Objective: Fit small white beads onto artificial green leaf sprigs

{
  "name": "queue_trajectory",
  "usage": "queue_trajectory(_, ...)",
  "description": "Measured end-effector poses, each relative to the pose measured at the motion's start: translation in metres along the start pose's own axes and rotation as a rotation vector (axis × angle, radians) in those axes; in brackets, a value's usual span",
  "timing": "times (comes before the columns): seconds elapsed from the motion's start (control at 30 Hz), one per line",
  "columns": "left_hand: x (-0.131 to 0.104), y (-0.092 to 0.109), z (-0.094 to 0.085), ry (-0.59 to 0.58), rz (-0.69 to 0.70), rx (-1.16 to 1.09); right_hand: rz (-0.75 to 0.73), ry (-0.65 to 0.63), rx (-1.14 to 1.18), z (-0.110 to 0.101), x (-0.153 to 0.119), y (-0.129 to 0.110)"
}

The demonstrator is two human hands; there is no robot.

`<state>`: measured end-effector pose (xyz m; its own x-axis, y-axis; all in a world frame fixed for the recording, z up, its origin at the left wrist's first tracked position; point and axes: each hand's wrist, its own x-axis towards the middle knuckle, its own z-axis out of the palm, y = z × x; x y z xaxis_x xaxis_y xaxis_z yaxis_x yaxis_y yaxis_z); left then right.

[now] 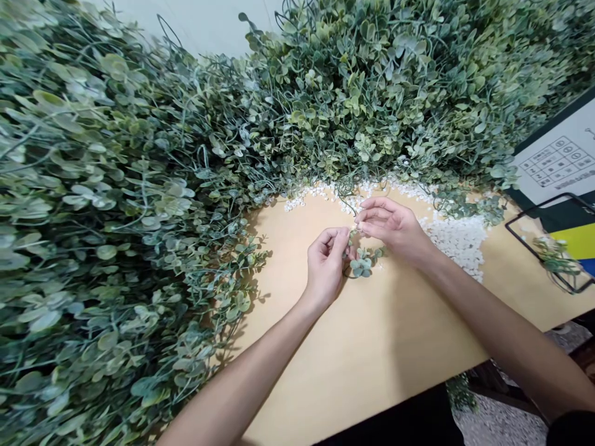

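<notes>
My left hand [326, 261] is closed around the stem of an artificial leaf sprig [361, 265], whose grey-green leaves hang below the fingers. Close beside it on the right, my right hand [393, 228] pinches thumb and fingers together near the sprig's tip. Whatever sits in that pinch is too small to make out. Small white plastic pieces [458, 241] lie spread on the table [297, 359] to the right of my right hand, and more of them lie behind both hands.
A high heap of artificial greenery [139, 186] lines the table's left side and back. On the right, a black wire frame [534, 214] stands near a printed sheet [558, 155] and a yellow panel [576, 240]. The table's front edge runs close to my body.
</notes>
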<state>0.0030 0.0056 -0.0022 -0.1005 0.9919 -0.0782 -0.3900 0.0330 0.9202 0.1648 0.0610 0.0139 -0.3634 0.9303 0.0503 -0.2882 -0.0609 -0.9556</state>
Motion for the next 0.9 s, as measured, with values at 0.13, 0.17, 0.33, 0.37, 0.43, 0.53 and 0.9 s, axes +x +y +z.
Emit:
queue_trajectory(0.13, -0.0005, 0.0004, 0.0004, 0.009, 0.009, 0.013, 0.023, -0.012, 0.049, -0.0006, -0.0001, -0.0002)
queue_trajectory(0.17, -0.0005, 0.0003, 0.0002, 0.010, 0.010, 0.019, 0.028, -0.015, 0.055, -0.0008, 0.0000, -0.0001)
queue_trajectory(0.33, 0.0004, 0.0005, 0.0000, 0.035, 0.009, 0.036, 0.054, -0.020, 0.050, -0.0020, 0.0005, -0.0003)
queue_trajectory(0.37, 0.0004, 0.0008, 0.0003, 0.042, 0.011, 0.034, 0.057, -0.023, 0.048, -0.0023, 0.0005, -0.0005)
queue_trajectory(0.43, 0.0002, 0.0018, 0.0011, 0.053, 0.017, 0.028, 0.063, -0.033, 0.051, -0.0030, 0.0003, -0.0010)
queue_trajectory(0.53, -0.0006, 0.0024, 0.0016, 0.057, 0.021, 0.027, 0.071, -0.047, 0.050, -0.0046, 0.0002, -0.0008)
queue_trajectory(0.9, 0.0003, -0.0019, -0.0020, 0.043, 0.040, 0.040, 0.052, 0.012, 0.006, -0.0041, 0.0009, 0.0002)
